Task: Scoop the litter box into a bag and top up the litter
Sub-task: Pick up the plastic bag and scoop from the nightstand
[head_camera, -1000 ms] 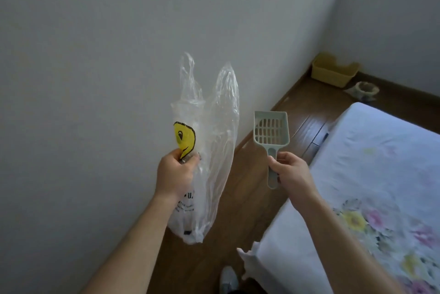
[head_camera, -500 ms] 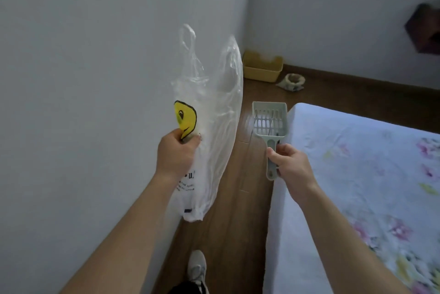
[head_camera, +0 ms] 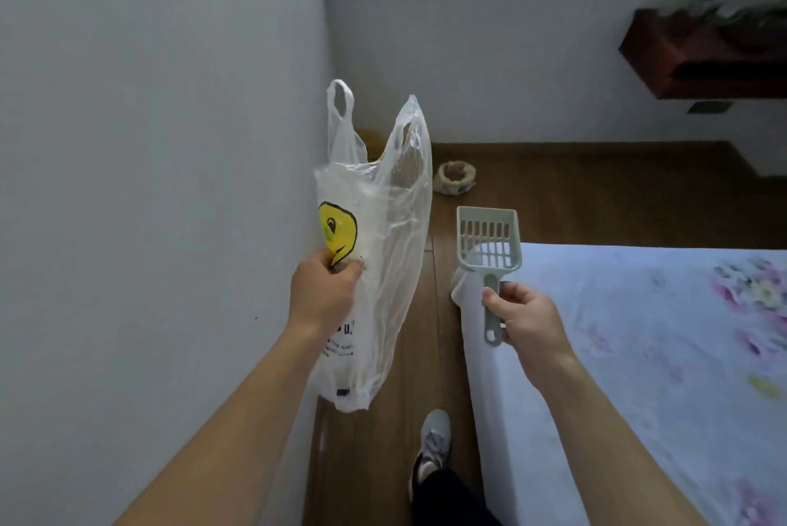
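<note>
My left hand pinches a clear plastic bag with a yellow smiley print, held upright with its handles sticking up. My right hand grips the handle of a pale green slotted litter scoop, its head pointing away from me. The yellow litter box stands on the floor in the far corner, mostly hidden behind the bag. A small open sack of litter with a rolled-down rim sits on the floor just right of it.
A white wall runs along my left. A bed with a floral sheet fills the right, leaving a narrow strip of wooden floor. My shoe is on that strip. A window and a dark wooden shelf are on the far wall.
The view has swung right and moved forward along the strip between wall and bed. The litter box has slipped behind the bag. Both hands keep their hold.
</note>
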